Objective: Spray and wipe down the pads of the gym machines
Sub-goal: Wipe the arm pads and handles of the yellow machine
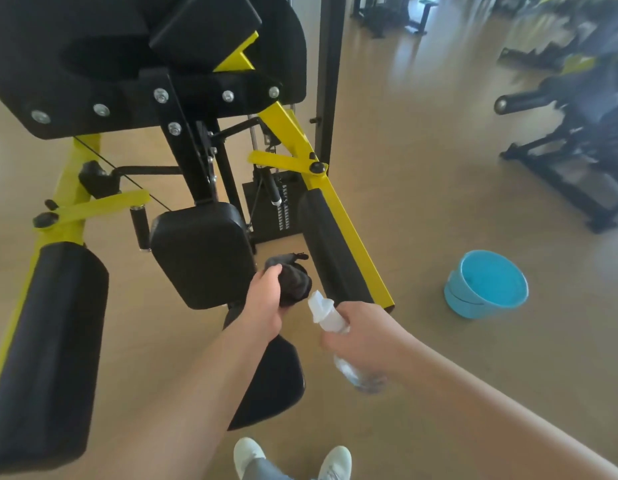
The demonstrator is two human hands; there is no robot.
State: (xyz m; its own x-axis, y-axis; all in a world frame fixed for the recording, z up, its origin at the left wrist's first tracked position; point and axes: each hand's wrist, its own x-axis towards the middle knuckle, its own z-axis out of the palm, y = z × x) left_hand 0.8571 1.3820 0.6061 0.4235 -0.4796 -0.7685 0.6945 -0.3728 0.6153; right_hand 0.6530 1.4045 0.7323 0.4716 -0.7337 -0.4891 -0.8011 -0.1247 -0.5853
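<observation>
1. Shoes (249, 457) of yours, white, stand on the tan floor (439, 341) below both grips, at the near edge of the view.
2. Your right grip (359, 337) is curled round the neck of the spray bottle (330, 315). The clear body sticks out beneath the grip. The white spray head rises above it, tilted toward your left grip.
3. Your left grip (266, 296), just left of the right one, is closed round a bunched dark cloth (295, 282) that bulges out past the fingers. The tip of the spray head lies just beside the cloth; you cannot tell whether they touch.
4. Under your left forearm sits a lower black pad (276, 379), partly hidden by the arm.
5. Just left of the left grip and a little beyond it is a square black pad (200, 254) on a black post. The cloth is close to its right edge.
6. Beyond the right grip a long black pad (326, 244) runs along a yellow frame bar (356, 237). Well left of the left grip lies a matching long pad (48, 351).
7. Well to the right of the right grip a blue bucket (487, 282) stands on the floor.
8. Farther beyond the left grip is the weight stack (283, 216). Above it hangs a large black pad (93, 64), with bolts along its underside.
9. Farthest off, right of the right grip, other machines (577, 133) show blurred.
</observation>
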